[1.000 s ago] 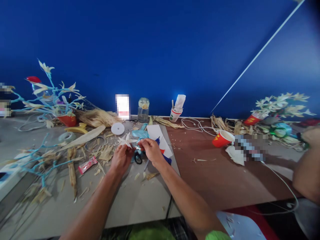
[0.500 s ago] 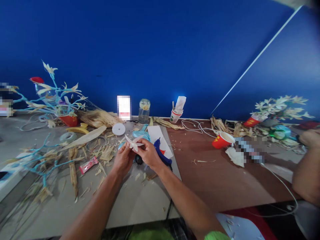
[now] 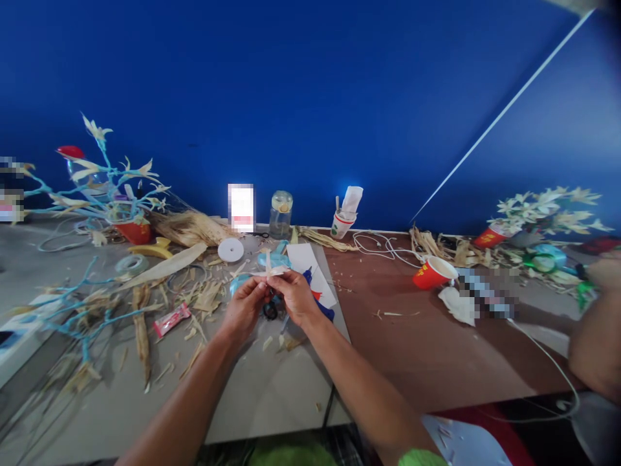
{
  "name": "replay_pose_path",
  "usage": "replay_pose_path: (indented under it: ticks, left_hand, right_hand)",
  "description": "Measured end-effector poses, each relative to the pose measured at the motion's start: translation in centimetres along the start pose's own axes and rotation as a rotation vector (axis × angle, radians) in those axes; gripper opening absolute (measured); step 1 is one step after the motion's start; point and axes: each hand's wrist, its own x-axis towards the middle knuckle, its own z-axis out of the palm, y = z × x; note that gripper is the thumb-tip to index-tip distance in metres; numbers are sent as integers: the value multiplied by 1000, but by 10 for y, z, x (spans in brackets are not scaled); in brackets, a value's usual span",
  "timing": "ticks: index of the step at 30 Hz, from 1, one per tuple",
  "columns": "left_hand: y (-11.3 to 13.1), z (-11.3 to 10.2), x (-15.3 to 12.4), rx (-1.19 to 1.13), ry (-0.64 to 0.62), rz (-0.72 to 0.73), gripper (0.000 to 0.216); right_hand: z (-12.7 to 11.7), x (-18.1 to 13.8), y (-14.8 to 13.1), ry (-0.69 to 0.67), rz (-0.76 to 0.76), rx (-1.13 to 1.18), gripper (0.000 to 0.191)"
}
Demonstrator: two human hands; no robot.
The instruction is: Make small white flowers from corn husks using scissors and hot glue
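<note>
My left hand [image 3: 245,308] and my right hand [image 3: 295,296] meet above the grey table top [image 3: 262,388], both pinched on a small pale husk flower [image 3: 270,270] held between their fingertips. The flower's thin petals lie nearly flat and edge-on to me. Just beyond and under my hands lie a blue glue gun [image 3: 317,305], black-handled scissors [image 3: 270,310] and a light blue tape roll [image 3: 274,259].
Dried husk scraps [image 3: 206,296], a blue wire branch [image 3: 77,310] and a potted husk-flower tree [image 3: 114,194] fill the left. A glass jar [image 3: 280,214], paper cup [image 3: 341,222], red cups [image 3: 433,272], white cables [image 3: 383,244] and another person's arm [image 3: 594,336] are on the right.
The husk flower has been turned from facing me with spread petals to nearly edge-on, and my hands have drawn slightly closer together around it.
</note>
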Motion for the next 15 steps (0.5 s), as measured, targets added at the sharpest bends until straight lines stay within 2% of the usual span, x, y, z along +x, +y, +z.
replay_pose_path:
  ticks: [8, 15]
  left_hand:
    - [-3, -2, -1, 227, 26, 21, 19]
    - [-6, -5, 1, 247, 60, 73, 14]
  right_hand:
    - [-3, 5, -4, 43, 112, 143, 22]
    - [-7, 7, -3, 10, 125, 54, 19]
